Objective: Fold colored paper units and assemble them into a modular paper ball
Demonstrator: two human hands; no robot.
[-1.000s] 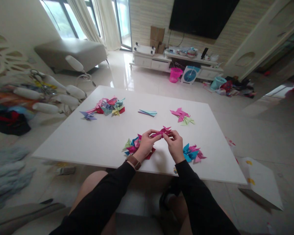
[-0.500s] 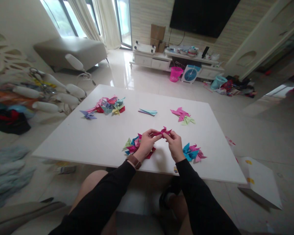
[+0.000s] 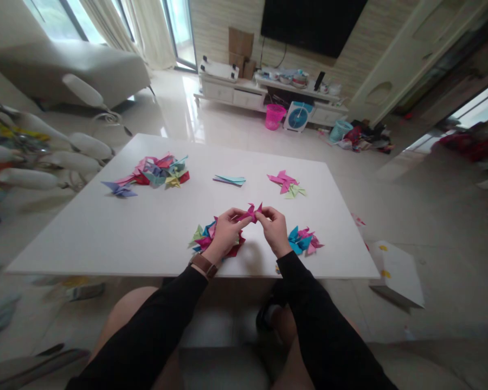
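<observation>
Both my hands pinch one small magenta folded paper piece (image 3: 251, 211) just above the white table (image 3: 146, 227). My left hand (image 3: 224, 234) grips its left end, and my right hand (image 3: 273, 229) grips its right end. Under my left hand lies a pile of folded papers (image 3: 205, 238) in green, blue, pink and red. To the right of my right hand sits a blue and pink folded pile (image 3: 303, 239).
Farther back on the table are a mixed-colour heap (image 3: 158, 170), a purple piece (image 3: 120, 189), a teal folded strip (image 3: 229, 180) and a pink and green pair (image 3: 287, 183). A white box (image 3: 396, 273) lies on the floor at right. White chair parts (image 3: 44, 157) stand at left.
The camera has swung right, so everything sits lower left in view. My hands stay pinched on the magenta piece, brought slightly closer together.
</observation>
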